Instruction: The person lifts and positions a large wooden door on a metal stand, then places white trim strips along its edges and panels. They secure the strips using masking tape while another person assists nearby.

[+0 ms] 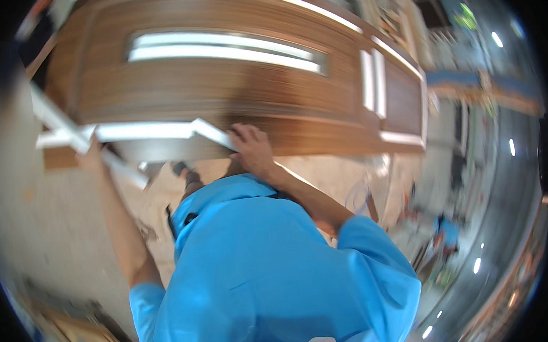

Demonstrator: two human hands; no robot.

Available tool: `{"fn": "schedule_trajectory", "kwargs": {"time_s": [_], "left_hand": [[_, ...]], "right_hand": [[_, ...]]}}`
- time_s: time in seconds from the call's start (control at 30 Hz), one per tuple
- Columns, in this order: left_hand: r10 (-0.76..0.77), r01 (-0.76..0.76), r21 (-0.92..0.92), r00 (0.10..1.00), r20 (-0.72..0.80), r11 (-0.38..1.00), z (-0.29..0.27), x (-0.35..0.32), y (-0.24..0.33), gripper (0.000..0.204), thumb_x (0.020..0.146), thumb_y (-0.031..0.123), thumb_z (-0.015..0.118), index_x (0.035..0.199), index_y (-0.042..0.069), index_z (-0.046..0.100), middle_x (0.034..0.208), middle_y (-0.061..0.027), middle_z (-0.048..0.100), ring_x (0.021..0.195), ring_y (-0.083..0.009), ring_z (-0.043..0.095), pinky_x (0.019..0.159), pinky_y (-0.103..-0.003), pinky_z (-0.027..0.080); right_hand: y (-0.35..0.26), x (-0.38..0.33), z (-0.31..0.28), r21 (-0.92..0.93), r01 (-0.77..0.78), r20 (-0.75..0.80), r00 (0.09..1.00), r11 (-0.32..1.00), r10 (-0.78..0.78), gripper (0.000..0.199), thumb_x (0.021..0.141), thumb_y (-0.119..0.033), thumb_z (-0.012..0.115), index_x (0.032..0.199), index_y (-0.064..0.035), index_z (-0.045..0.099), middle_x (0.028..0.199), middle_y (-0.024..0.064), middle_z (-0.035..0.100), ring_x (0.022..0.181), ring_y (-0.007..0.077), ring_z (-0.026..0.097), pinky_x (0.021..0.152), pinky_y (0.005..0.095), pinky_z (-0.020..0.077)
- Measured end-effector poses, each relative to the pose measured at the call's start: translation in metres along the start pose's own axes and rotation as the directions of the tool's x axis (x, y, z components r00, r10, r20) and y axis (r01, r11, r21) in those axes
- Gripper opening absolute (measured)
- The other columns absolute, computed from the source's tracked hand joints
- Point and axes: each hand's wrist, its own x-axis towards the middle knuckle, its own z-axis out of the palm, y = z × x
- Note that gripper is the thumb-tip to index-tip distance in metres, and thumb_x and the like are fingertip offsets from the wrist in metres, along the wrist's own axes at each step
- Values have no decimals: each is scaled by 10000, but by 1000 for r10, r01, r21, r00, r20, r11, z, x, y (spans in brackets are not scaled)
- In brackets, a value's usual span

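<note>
In front of me lies a large brown wooden door (191, 95), its panels edged with white strips. My left hand (90, 156), smeared by motion, is closed on a white strip (57, 116) at the door's near left corner, where strips cross. Along the near edge runs another white strip (144, 131), which bends toward me at its right part. My right hand (253, 148) is at that bent end, its fingers curled over the strip near the door's edge. A thin white length shows past my right wrist; whether it is the same strip is unclear.
Pale floor (50, 223) shows below the door. At the far left, a dark-sleeved person (35, 34) is partly in view. Blurred wooden pieces (389, 13) stand beyond the door's far right. A blue-and-brown beam (484, 88) runs off to the right. Wooden boards (79, 326) lie at lower left.
</note>
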Motion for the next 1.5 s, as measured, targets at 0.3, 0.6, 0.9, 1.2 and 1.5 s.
{"fn": "schedule_trajectory", "kwargs": {"time_s": [0.3, 0.6, 0.9, 1.2, 1.5], "left_hand": [[-186, 195, 63, 974, -127, 979, -12, 36, -4, 346, 807, 148, 841, 1026, -22, 634, 870, -97, 681, 681, -163, 638, 527, -263, 528], [-177, 180, 2, 969, -171, 984, -23, 49, 1, 348, 820, 115, 822, 1051, -68, 637, 923, -133, 685, 748, -195, 655, 591, -277, 556], [-90, 91, 0, 990, -106, 996, -17, 37, -12, 287, 831, 91, 799, 1043, -21, 640, 868, -108, 678, 681, -186, 658, 525, -278, 544], [-63, 47, -152, 993, -102, 987, 3, -5, 7, 358, 800, 37, 792, 1057, -17, 549, 804, -117, 654, 587, -212, 654, 454, -343, 553], [-155, 128, -140, 967, -202, 982, 24, -40, 44, 344, 810, 28, 774, 1023, -5, 505, 782, -118, 652, 571, -184, 653, 447, -311, 544]], "right_hand": [[75, -2, 6, 7, 26, -210, 977, 1000, -24, 380, 831, -60, 633, 1202, -141, 629, 1086, 73, 558, 1096, 266, 498, 969, 401, 382], [66, 22, 37, 134, 271, -463, 867, 953, -182, 355, 813, -156, 709, 1163, -124, 654, 1158, 48, 571, 1156, 256, 485, 1000, 429, 384], [61, 37, 25, 84, 383, -506, 812, 920, -292, 345, 806, -83, 670, 1150, -107, 668, 1259, 73, 568, 1224, 286, 478, 994, 448, 395], [32, 43, -2, 62, 363, -499, 818, 930, -287, 430, 798, -187, 762, 1193, -74, 636, 1265, 64, 566, 1209, 280, 505, 1003, 450, 374], [-94, 118, -1, 128, 555, -475, 762, 822, -441, 395, 789, -122, 785, 1155, -66, 646, 1106, 102, 611, 1027, 307, 568, 884, 423, 455]]}}
